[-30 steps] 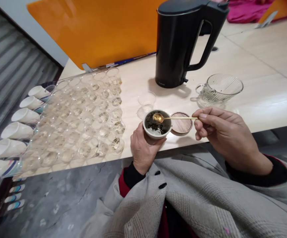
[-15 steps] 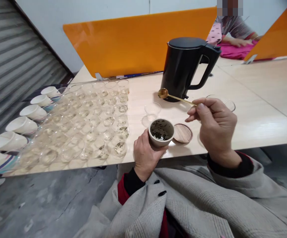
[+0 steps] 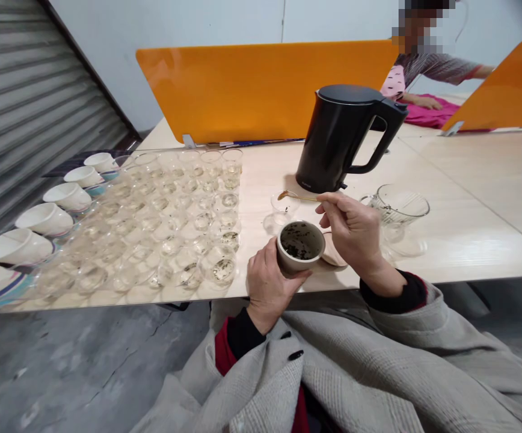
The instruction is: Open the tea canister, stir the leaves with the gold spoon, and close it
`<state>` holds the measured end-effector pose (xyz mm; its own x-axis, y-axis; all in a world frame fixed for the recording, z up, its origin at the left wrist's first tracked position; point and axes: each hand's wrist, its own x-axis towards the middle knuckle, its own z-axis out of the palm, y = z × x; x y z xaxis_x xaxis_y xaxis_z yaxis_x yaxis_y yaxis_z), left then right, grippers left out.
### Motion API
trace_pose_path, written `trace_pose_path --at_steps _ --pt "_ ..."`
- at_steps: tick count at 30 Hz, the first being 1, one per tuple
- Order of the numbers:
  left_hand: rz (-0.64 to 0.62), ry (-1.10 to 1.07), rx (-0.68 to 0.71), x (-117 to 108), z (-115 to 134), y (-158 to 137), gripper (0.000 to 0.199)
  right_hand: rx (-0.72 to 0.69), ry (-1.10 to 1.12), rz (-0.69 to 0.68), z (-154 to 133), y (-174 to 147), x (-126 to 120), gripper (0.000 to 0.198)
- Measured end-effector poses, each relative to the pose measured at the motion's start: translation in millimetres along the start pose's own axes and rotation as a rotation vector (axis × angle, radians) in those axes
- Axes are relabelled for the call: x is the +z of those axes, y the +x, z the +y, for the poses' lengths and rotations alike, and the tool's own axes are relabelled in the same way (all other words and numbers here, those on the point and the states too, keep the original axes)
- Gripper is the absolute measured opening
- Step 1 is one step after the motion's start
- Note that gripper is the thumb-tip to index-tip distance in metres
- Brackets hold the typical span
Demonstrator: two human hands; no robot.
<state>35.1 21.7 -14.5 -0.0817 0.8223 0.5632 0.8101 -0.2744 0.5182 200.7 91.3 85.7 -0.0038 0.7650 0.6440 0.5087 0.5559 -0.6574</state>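
Note:
My left hand (image 3: 266, 282) grips a small beige cup of dark tea leaves (image 3: 300, 245) at the table's near edge. My right hand (image 3: 350, 231) pinches a thin gold spoon (image 3: 293, 196), whose bowl hangs over a small clear glass cup (image 3: 284, 207) just beyond the tea cup. A round wooden lid (image 3: 334, 255) lies on the table, partly hidden under my right hand. To the left, several small glass cups (image 3: 184, 216) stand in rows, some with tea leaves in them.
A black electric kettle (image 3: 344, 138) stands behind the cups. A ribbed glass pitcher (image 3: 399, 210) sits to the right. White paper cups (image 3: 58, 207) lie along the left edge. Orange dividers (image 3: 261, 87) stand at the back, with another person beyond them.
My right hand lifted the spoon out of the tea cup, swung it up, then lowered it over the small glass cup. My left hand kept its hold. The view tilted up.

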Motion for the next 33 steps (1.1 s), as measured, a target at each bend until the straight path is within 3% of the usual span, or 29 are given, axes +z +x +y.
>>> trace_pose_path --at_steps 5,8,11,13,16,19,21,25,28,30,33 --pt "-0.017 0.003 -0.010 -1 0 0 0.100 0.077 0.056 0.152 -13 0 -28 0.015" --pt "-0.018 -0.001 -0.020 0 -1 0 0.099 0.102 -0.021 0.326 -8 2 -64 0.017" --pt "-0.019 -0.015 -0.018 0 -3 -1 0.098 0.095 -0.201 0.435 16 6 -104 0.019" --pt "-0.022 -0.017 -0.023 0 -3 -1 0.096 0.129 -0.316 0.437 40 9 -127 0.018" --pt "-0.022 -0.007 -0.041 -1 -4 0 0.096 0.293 -0.389 0.404 77 14 -149 0.017" --pt "-0.014 0.008 -0.039 -3 -4 0 0.096 0.432 -0.417 0.323 102 16 -157 0.019" --pt "-0.017 0.015 -0.037 -3 -4 0 0.096 0.443 -0.478 0.242 109 16 -156 0.021" --pt "-0.016 0.019 -0.041 -2 -5 0 0.096 0.402 -0.624 0.110 116 12 -156 0.016" --pt "-0.013 0.018 -0.036 -2 -5 -1 0.096 0.354 -0.692 0.154 121 4 -164 0.016" --pt "-0.021 0.017 -0.046 -3 -5 0 0.096 0.211 -0.751 0.241 116 -5 -169 0.027" --pt "-0.052 0.015 -0.069 -5 -3 0 0.093 -0.119 -0.745 0.343 87 -26 -168 0.040"
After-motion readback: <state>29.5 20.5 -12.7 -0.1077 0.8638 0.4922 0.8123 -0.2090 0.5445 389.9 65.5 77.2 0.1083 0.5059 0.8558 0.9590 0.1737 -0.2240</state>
